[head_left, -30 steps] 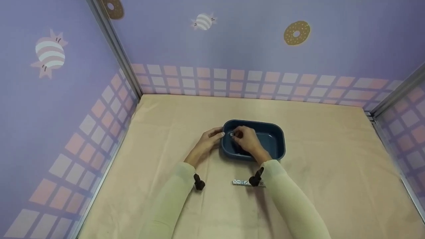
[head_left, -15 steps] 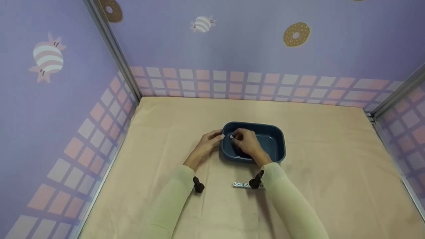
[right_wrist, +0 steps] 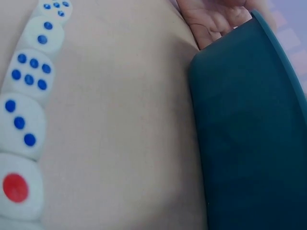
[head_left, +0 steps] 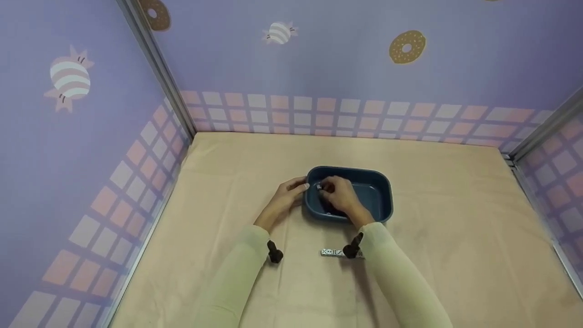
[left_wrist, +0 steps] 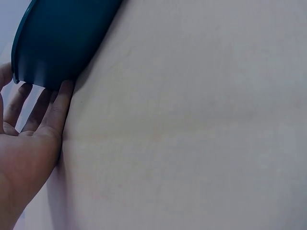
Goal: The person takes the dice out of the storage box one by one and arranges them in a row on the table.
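A dark blue, rounded rectangular plastic box (head_left: 373, 197) stands on the cloth. My left hand (head_left: 286, 197) holds its left end, with the thumb at the rim and the fingers against the outer wall (left_wrist: 57, 43). Inside the left half of the box is my right hand (head_left: 340, 193), its thumb and fingertips pinching a small white die (head_left: 319, 186). Another small white piece (head_left: 328, 213) shows low in the box beside that hand, mostly hidden. From the right wrist the right hand is out of sight behind the box wall (right_wrist: 249, 134).
In front of the box a row of white dice (head_left: 331, 252) lies on the beige cloth (head_left: 237, 182), partly covered by the right wrist's dark camera mount (head_left: 351, 248). Up close, a die with a red dot (right_wrist: 17, 187) and several with blue dots show. Patterned walls (head_left: 337, 54) enclose the table.
The head view has shifted slightly. Both hands keep their places at the box, with the die still at the right fingertips.
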A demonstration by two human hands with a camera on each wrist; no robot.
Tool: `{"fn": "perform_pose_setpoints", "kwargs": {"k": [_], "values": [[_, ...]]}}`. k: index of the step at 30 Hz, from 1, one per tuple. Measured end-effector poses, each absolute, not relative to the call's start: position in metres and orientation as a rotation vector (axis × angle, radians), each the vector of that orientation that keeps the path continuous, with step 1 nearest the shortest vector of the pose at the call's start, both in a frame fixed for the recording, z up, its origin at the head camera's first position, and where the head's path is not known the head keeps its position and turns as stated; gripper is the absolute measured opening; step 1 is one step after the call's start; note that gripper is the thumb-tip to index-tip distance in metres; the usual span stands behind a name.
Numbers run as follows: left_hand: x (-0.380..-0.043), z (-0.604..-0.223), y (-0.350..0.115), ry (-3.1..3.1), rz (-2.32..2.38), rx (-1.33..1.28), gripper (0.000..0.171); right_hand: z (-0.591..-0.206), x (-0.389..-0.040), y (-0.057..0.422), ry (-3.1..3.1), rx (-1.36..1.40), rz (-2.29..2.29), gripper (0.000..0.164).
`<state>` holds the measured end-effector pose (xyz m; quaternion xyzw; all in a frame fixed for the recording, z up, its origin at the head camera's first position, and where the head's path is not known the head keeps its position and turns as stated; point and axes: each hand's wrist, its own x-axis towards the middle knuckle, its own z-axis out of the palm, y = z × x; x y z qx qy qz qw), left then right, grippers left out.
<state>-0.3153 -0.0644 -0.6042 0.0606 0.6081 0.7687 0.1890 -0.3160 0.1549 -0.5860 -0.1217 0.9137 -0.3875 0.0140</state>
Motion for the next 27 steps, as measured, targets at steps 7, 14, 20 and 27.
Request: {"fn": "perform_pose_setpoints", "kwargs": {"k": [7,14,20,27], "values": [[-0.3149,-0.6033,-0.0654,1.663,2.171,0.162,0.047,-0.5870,-0.3154,0.1536,2.851,-0.417,-1.205,0.024],[-0.3165,-0.6043,-0.0674,1.712,2.152,0.170,0.045,-0.5863,-0.3174,0.1504,2.843,-0.409,-1.163,0.023],[-0.3160,-0.6039,-0.0679,1.746,2.140,0.185,0.045,-0.5866,-0.3192,0.1479,2.828,-0.424,-1.116,0.014],[-0.3141,-0.6034,-0.0655,1.726,2.149,0.160,0.045,-0.5877,-0.3179,0.1495,2.829,-0.478,-1.060,0.011]]}}
